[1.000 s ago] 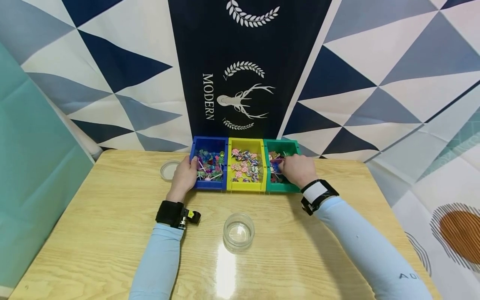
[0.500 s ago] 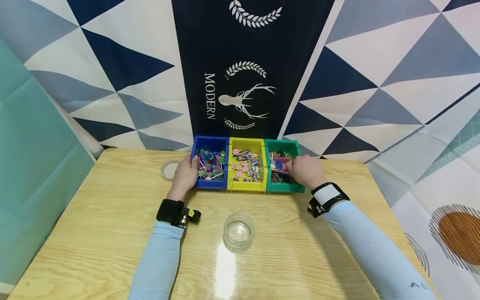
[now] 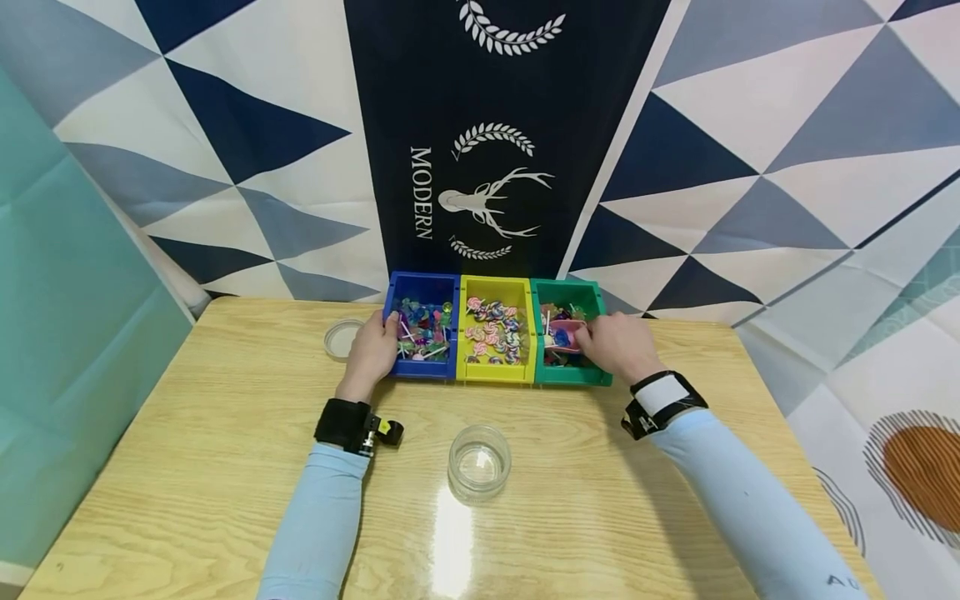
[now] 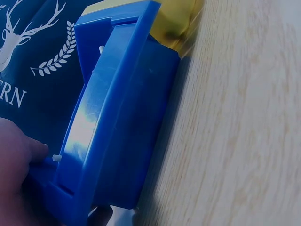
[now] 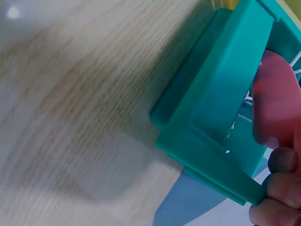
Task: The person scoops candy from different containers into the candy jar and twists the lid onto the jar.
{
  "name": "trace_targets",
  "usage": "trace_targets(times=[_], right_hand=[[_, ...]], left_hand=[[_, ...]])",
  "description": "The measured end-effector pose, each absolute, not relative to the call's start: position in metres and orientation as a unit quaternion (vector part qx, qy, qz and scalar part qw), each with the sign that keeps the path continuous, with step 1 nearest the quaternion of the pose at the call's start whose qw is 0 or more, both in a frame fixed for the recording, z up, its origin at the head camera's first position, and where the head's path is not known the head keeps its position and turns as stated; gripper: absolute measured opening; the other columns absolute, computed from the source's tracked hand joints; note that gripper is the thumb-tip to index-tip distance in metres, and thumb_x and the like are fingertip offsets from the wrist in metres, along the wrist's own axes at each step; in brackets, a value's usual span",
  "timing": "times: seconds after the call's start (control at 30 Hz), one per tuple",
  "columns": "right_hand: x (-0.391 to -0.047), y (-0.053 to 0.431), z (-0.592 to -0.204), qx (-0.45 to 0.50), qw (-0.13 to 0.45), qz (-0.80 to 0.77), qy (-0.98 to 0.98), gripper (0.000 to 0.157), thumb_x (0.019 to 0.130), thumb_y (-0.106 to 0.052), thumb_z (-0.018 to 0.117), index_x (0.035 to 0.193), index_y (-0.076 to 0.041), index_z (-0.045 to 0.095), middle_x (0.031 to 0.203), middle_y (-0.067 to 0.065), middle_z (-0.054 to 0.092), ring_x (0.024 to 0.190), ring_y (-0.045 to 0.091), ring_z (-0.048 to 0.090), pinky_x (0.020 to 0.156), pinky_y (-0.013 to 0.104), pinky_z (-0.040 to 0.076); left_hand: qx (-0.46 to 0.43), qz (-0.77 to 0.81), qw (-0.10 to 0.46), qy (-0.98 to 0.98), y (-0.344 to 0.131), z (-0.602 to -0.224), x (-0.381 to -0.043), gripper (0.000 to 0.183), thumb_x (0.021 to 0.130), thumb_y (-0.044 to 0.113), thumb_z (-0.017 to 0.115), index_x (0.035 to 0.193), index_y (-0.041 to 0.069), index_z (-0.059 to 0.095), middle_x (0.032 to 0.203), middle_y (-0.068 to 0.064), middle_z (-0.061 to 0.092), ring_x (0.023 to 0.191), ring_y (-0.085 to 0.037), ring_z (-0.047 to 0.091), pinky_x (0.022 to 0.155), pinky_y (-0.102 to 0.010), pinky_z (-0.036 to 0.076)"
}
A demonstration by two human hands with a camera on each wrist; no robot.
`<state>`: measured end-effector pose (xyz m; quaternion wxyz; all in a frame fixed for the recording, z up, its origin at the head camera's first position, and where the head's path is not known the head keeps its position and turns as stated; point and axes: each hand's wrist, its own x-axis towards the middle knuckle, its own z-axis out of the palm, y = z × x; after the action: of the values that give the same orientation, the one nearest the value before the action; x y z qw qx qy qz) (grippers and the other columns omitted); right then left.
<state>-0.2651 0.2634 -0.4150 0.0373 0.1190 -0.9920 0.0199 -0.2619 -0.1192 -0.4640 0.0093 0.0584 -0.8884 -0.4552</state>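
While a clear glass jar [image 3: 480, 467] stands upright nearest on the wooden table [image 3: 225, 458], both hands work beyond it, well apart. Toward eleven o'clock from the jar, the left hand [image 3: 372, 350] grips the nine o'clock wall of the blue bin [image 3: 420, 367]. Toward one o'clock, the right hand [image 3: 617, 342] pinches the pink scoop [image 3: 574, 333] inside the green bin [image 3: 572, 375]; its long axis runs roughly nine to three, mouth toward nine. The yellow bin [image 3: 495, 372] sits between. Just beyond the left hand, toward ten, lies a round lid [image 3: 341, 337]; farthest is a deer-print cloth [image 3: 480, 200]. The head view shows small pieces in the scoop, the right wrist view its smooth back; only the left wrist view shows a fingertip beneath the blue rim.
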Motion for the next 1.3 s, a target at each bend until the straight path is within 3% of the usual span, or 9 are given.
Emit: trace_targets(times=[0.4,0.77,1.3], right_hand=[[-0.257,0.272,-0.421,0.107,0.032,0.057,-0.992,0.053,0.099,-0.033,0.047,0.048,-0.017,0.046,0.048,-0.002,0.039,0.045,0.019,0.042,0.042,0.031,0.025],[-0.251,0.278,-0.418,0.127,0.031,0.068,-0.989,0.052,0.099,-0.029,0.047,0.048,-0.018,0.045,0.05,-0.002,0.036,0.05,0.02,0.041,0.049,0.032,0.027],[-0.244,0.288,-0.42,0.053,0.025,0.148,-0.987,0.053,0.102,-0.033,0.041,0.052,-0.016,0.044,0.048,-0.002,0.036,0.046,0.019,0.037,0.044,0.03,0.024]], left_hand=[[0.062,-0.458,0.003,-0.887,-0.119,-0.464,-0.258,0.044,0.11,0.036,0.034,0.13,0.001,0.052,0.118,-0.019,0.061,0.106,-0.034,0.058,0.092,-0.052,0.045],[0.06,-0.453,0.01,-0.889,-0.118,-0.463,-0.259,0.045,0.11,0.036,0.034,0.129,0.0,0.053,0.115,-0.021,0.061,0.103,-0.034,0.059,0.089,-0.052,0.045],[0.062,-0.451,0.01,-0.89,-0.118,-0.463,-0.26,0.045,0.11,0.037,0.034,0.13,0.002,0.052,0.119,-0.019,0.061,0.106,-0.034,0.058,0.092,-0.052,0.045]])
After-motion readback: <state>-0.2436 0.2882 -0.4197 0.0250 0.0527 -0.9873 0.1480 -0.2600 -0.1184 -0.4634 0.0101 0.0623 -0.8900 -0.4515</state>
